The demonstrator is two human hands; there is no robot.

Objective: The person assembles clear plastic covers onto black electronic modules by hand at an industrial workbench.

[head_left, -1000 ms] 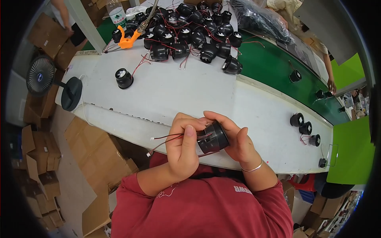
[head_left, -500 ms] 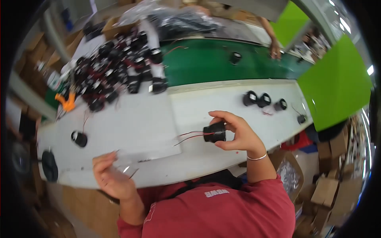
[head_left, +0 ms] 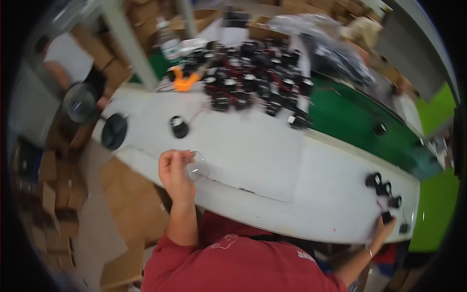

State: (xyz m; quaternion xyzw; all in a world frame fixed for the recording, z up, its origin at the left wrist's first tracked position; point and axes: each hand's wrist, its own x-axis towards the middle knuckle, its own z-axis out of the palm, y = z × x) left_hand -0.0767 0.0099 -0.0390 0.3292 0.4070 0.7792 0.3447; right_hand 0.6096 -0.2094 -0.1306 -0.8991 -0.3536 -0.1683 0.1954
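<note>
My left hand [head_left: 176,176] is raised over the table's near edge, its fingers closed on a clear, rounded, see-through piece [head_left: 198,166] that looks like a plastic cover. Far to the right, my right hand [head_left: 381,232] grips a black cylindrical part [head_left: 386,217] at the tabletop. Just beyond it stand three similar black parts [head_left: 373,180] in a slanting row. A small black piece with a wire [head_left: 404,227] lies to the right of that hand. One more black part [head_left: 179,126] with thin red wires rests beyond my left hand.
A heap of black wired parts [head_left: 253,73] covers the table's far side. Beside it are an orange holder [head_left: 184,80] and a clear bottle [head_left: 169,46]. A green belt [head_left: 350,112] runs along the back right, carrying a black part. A small fan [head_left: 80,102] stands left.
My right hand has carried the black wired part rightward to the row of similar parts. My left hand still holds the clear piece. The view has turned left, and a person now shows at left.
</note>
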